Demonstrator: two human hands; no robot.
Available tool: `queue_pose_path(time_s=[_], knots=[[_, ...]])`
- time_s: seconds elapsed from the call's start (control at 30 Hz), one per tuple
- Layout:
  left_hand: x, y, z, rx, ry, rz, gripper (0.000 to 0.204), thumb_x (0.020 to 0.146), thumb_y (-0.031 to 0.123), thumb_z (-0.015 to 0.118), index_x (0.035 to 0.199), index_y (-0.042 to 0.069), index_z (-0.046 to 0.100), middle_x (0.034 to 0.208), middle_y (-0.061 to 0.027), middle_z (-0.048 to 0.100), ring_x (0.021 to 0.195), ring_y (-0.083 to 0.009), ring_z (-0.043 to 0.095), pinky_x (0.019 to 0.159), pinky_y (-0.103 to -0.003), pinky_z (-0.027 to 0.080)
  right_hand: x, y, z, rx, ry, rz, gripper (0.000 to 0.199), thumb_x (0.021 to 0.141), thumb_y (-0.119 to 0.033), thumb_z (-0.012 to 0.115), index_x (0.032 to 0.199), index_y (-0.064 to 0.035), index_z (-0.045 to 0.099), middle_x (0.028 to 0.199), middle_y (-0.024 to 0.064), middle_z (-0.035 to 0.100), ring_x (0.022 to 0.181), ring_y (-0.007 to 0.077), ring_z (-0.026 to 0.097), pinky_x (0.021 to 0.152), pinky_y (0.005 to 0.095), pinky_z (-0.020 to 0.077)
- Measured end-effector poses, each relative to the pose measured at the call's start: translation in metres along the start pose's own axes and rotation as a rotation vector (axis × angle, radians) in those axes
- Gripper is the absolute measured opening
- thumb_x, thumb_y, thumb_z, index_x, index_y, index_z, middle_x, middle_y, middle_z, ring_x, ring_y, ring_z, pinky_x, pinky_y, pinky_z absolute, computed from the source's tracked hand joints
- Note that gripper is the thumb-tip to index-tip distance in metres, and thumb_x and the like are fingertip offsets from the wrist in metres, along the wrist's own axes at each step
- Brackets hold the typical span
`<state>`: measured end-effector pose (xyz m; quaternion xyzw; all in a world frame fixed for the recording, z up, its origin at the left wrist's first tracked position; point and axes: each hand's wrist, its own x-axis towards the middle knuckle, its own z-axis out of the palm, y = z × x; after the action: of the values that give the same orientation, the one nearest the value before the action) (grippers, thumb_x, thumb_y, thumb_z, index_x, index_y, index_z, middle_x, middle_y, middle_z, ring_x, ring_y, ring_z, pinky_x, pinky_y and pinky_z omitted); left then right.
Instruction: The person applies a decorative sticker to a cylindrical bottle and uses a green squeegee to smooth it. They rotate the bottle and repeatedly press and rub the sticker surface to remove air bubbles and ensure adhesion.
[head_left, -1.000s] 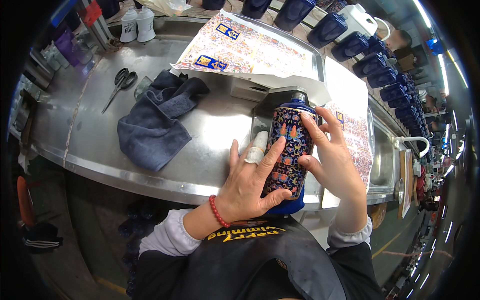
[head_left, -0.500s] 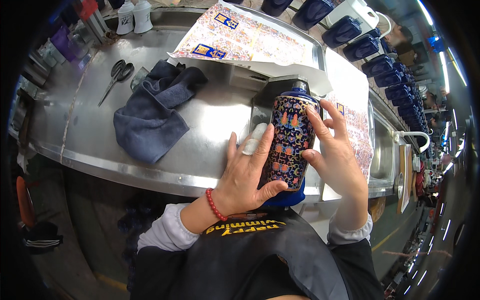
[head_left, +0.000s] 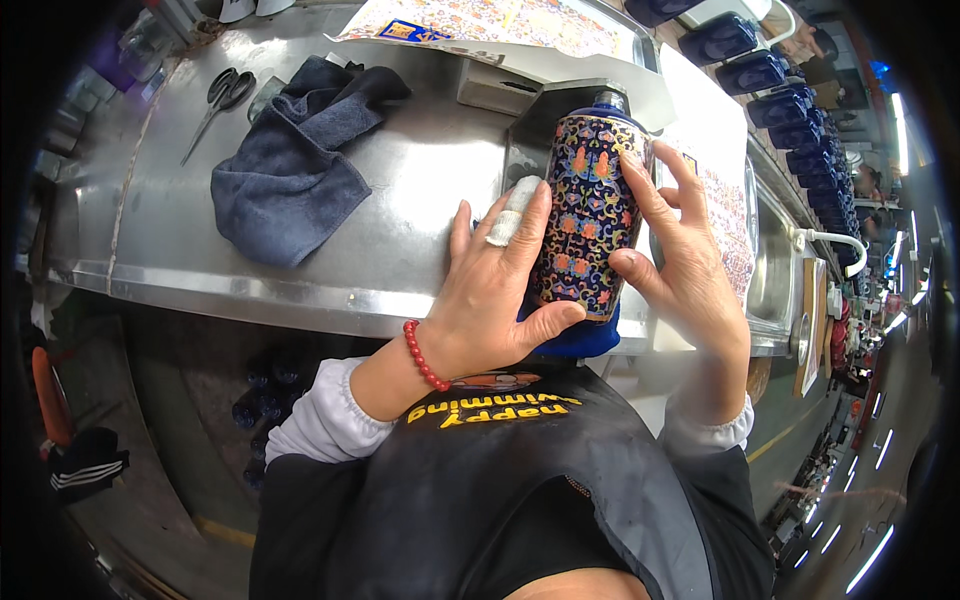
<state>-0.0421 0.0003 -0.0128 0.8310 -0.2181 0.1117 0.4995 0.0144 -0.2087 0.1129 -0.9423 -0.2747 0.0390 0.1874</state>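
Note:
A dark blue bottle [head_left: 590, 215] with a colourful floral pattern lies tilted back, its neck away from me and its base near the counter's front edge. My left hand [head_left: 490, 270] holds its left side, fingers stretched along it and thumb by the base. White wrapping covers one finger of that hand, and red beads circle the wrist. Against the right side, my right hand [head_left: 685, 245] presses its thumb and fingertips on the patterned surface, with the other fingers bent. Under the base shows a blue cloth-like pad [head_left: 585, 340]; a dark angular support [head_left: 530, 130] is behind the bottle, partly hidden.
On the steel counter [head_left: 430, 150] lie a crumpled grey-blue cloth [head_left: 290, 165] and black-handled scissors [head_left: 222, 100]. Patterned sheets [head_left: 510, 30] are at the back, with more sheets [head_left: 700, 120] at right. Beyond are a sink [head_left: 770, 270] with a white tap [head_left: 835, 240] and rows of blue bottles [head_left: 785, 110].
The view has shifted, so the counter and its things appear higher. Both hands stay on the bottle in nearly the same places; little else has visibly moved.

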Motion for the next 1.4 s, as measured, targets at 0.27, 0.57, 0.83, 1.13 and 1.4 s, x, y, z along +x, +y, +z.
queue_pose_path(time_s=[0.27,0.57,0.83,1.13,1.4], knots=[[0.001,-0.003,-0.005,-0.066,-0.033,-0.006,0.112,0.092,0.072,0.054,0.161,-0.007,0.013,0.155,-0.0326,0.037,0.144,-0.0508,0.034,0.117,-0.069,0.010,0.004,0.000,-0.003,0.005,-0.026,0.004,0.082,0.091,-0.055,0.070,0.156,-0.0121,0.045,0.161,0.0218,0.028,0.124,0.0362,0.055,0.107,0.0487,0.0460],[-0.009,-0.002,0.000,-0.009,-0.008,0.037,0.118,0.087,0.069,0.064,0.162,-0.006,0.010,0.154,-0.0333,0.039,0.144,-0.0520,0.031,0.114,-0.071,0.014,-0.016,-0.005,0.006,-0.005,0.026,-0.068,0.081,0.086,-0.042,0.079,0.155,-0.0142,0.046,0.158,0.0237,0.030,0.112,0.0347,0.057,0.099,0.0453,0.0509],[-0.018,-0.003,0.000,-0.198,-0.028,-0.040,0.086,0.103,0.052,0.051,0.161,-0.003,0.019,0.156,-0.0303,0.039,0.144,-0.0483,0.035,0.117,-0.065,0.016,-0.026,-0.006,0.013,0.076,0.001,-0.030,0.081,0.086,-0.045,0.079,0.155,-0.0138,0.046,0.158,0.0237,0.029,0.114,0.0361,0.056,0.100,0.0472,0.0508],[-0.017,0.000,-0.001,-0.192,-0.017,-0.077,0.084,0.102,0.047,0.054,0.162,-0.001,0.019,0.155,-0.0292,0.040,0.144,-0.0486,0.035,0.117,-0.066,0.015,-0.024,-0.011,0.013,0.030,-0.017,-0.004,0.083,0.085,-0.045,0.080,0.155,-0.0158,0.046,0.159,0.0261,0.028,0.118,0.0406,0.055,0.102,0.0497,0.0487],[-0.015,-0.003,-0.004,-0.226,-0.018,-0.095,0.082,0.103,0.046,0.054,0.162,0.001,0.020,0.156,-0.0282,0.040,0.144,-0.0454,0.036,0.118,-0.065,0.015,-0.021,-0.017,0.013,0.058,-0.011,0.028,0.083,0.085,-0.042,0.081,0.155,-0.0161,0.046,0.159,0.0264,0.027,0.119,0.0418,0.056,0.102,0.0496,0.0497]])
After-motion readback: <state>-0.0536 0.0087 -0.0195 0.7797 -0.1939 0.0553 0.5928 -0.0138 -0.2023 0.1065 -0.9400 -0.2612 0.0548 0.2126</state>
